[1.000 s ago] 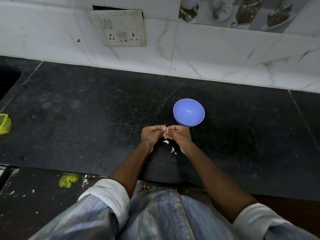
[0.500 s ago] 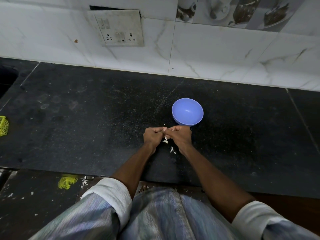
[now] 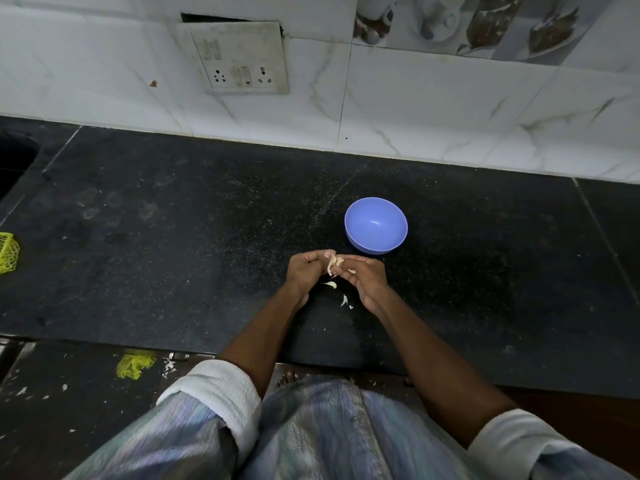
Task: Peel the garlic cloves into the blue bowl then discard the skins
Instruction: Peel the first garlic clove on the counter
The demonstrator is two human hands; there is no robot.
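Note:
A garlic clove point(image 3: 333, 264) with loose papery skin sits between my two hands, just in front of the blue bowl point(image 3: 376, 225). My left hand point(image 3: 306, 269) has its fingers curled round the clove. The fingertips of my right hand point(image 3: 363, 276) pinch the skin on the clove's right side. Nothing shows inside the bowl. Two bits of white skin point(image 3: 330, 284) lie on the black counter point(image 3: 173, 254) under my hands.
A yellow mesh bag point(image 3: 8, 252) lies at the counter's left edge, and a second yellow mesh scrap point(image 3: 134, 365) with white skin flakes lies on the floor below. A wall socket panel point(image 3: 239, 58) is set in the white tiles behind.
The skin has come further off the clove and now hangs loose between my hands. My hands stay in the same spot in front of the bowl.

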